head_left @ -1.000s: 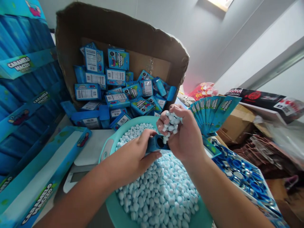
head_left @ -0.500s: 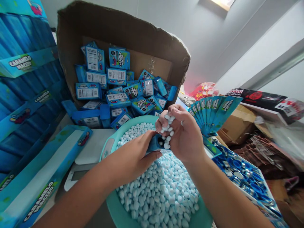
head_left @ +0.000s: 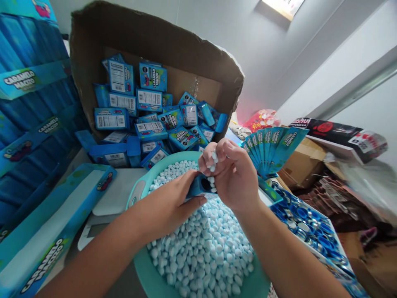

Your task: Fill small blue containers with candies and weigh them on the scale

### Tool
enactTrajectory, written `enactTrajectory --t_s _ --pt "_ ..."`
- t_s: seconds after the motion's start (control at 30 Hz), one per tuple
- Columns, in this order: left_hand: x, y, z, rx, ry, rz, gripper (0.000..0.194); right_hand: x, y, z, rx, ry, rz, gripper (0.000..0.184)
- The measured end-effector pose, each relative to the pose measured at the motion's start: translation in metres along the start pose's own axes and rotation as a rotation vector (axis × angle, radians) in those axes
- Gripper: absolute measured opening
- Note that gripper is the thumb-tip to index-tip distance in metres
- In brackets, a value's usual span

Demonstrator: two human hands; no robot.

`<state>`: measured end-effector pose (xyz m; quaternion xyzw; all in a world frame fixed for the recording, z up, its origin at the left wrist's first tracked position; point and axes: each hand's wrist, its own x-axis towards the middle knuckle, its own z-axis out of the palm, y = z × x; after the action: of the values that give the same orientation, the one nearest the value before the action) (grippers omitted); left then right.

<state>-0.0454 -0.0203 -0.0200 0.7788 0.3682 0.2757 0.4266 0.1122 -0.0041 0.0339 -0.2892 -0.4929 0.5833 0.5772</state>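
My left hand (head_left: 176,198) is closed around a small blue candy box (head_left: 197,187), its dark round opening facing up and toward my other hand. Right beside that opening, my right hand (head_left: 232,174) is curled around several pale blue candies (head_left: 213,165). Some of them lie at the lip of the box, between palm and opening. Both hands are above a turquoise basin (head_left: 143,265) heaped with the same loose candies (head_left: 198,248). The far side of the small box is hidden by my fingers.
Behind the basin, a cardboard carton (head_left: 155,29) holds many filled-looking blue boxes (head_left: 151,130). A long display tray (head_left: 46,231) and a white scale (head_left: 85,236) lie left. On the right are fanned blue cartons (head_left: 276,149) and a container of blue-and-silver pieces (head_left: 304,223).
My right hand has curled further in, and fewer candies show in it. The candies by the box opening have thinned out. The view has shifted slightly.
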Motion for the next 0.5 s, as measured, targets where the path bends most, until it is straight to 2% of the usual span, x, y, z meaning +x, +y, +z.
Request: enactTrajectory --t_s 0.23,0.37,0.5 --pt "-0.0013 -0.0016 -0.0006 -0.010 -0.002 0.002 0.039 -0.0009 0.0001 -0.0020 -0.001 -0.025 -0.024 0.031" --pt "-0.0020 -0.0026 -0.0015 -0.001 -0.009 -0.011 0.048 -0.0008 0.0013 -0.0024 -0.035 0.015 -0.063 0.037" --pt "-0.0027 -0.0046 -0.0014 0.023 -0.006 -0.017 0.051 0.0002 0.0014 -0.0031 -0.042 0.025 -0.054 0.036"
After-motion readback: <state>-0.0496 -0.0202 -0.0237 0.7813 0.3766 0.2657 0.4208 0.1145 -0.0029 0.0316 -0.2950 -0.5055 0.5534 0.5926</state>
